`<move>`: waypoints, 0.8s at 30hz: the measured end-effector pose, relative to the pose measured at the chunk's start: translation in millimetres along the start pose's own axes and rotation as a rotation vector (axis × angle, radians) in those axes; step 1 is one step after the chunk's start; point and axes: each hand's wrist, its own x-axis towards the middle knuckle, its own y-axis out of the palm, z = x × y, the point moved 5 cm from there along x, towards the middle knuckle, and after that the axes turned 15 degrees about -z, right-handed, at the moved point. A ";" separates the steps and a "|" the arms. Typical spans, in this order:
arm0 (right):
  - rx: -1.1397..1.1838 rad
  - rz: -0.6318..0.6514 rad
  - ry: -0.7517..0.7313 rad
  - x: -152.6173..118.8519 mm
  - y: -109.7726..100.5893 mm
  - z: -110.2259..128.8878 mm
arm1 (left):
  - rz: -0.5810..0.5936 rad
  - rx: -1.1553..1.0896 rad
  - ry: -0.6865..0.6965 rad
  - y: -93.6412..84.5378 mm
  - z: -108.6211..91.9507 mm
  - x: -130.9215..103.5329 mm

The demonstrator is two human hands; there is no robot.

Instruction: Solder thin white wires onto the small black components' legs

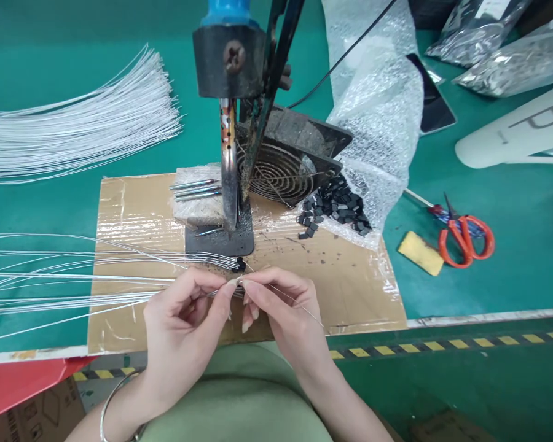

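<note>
At the front of the cardboard sheet [354, 282], the fingertips of both hands meet. My left hand [188, 331] is closed in a pinch on the end of a thin white wire [133, 280]. Finger and thumb of my right hand [290, 307] pinch at the same spot, and a fine strand [299, 302] trails across that hand. The tiny part between the fingertips is mostly hidden. Just beyond the fingers, several wires [203, 258] end in small black pieces [238, 264]. More white wires [120, 299] run leftward under and past my left hand.
A hot-air tool [229, 153] stands over a dark base plate [221, 242], beside a grimy fan [286, 172]. Small black blocks [338, 205] lie on bubble wrap [373, 110]. A thick wire bundle [92, 123] lies left; orange-handled scissors [465, 239] and a yellow sponge [420, 253] lie right.
</note>
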 end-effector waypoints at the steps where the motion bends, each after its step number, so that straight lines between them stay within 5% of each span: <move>1: 0.005 0.002 0.009 0.0 0.4 0.2 | 0.005 0.003 -0.001 0.0 -0.2 -0.3; 12: 0.048 0.068 0.190 5.6 1.4 8.3 | 0.052 0.056 0.012 -2.9 0.6 -1.8; 24: -0.001 0.014 0.017 1.2 -2.6 3.2 | 0.067 -0.045 -0.053 2.8 -4.1 3.3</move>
